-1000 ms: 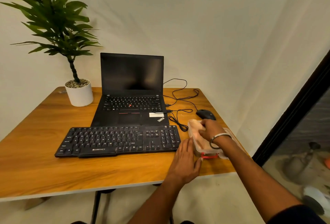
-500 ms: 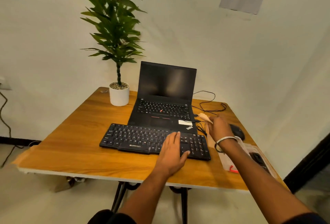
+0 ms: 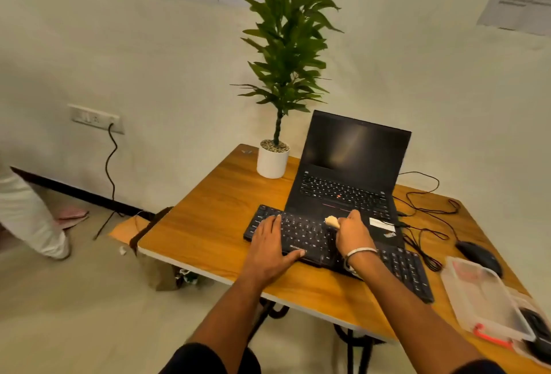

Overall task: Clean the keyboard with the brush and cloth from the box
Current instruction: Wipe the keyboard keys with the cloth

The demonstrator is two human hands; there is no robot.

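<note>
A black keyboard point(image 3: 399, 266) lies across the wooden table in front of an open laptop. My left hand point(image 3: 268, 247) rests flat on the keyboard's left half, fingers straight. My right hand point(image 3: 353, 233) grips a brush over the keyboard's middle; its pale wooden handle end point(image 3: 332, 221) sticks out past my thumb, and the bristles are hidden under the hand. The clear plastic box point(image 3: 483, 299) with a red clasp sits at the table's right edge. The cloth cannot be made out inside it.
The black laptop point(image 3: 346, 174) stands open behind the keyboard. A potted plant point(image 3: 274, 159) is at the back left corner. A mouse point(image 3: 477, 256) and cables lie to the right. A person's leg point(image 3: 32, 218) stands on the floor, far left.
My right hand lifted the brush out of the box and carried it left onto the keyboard. My left hand slid from the table edge onto the keyboard's left half. The view swung left.
</note>
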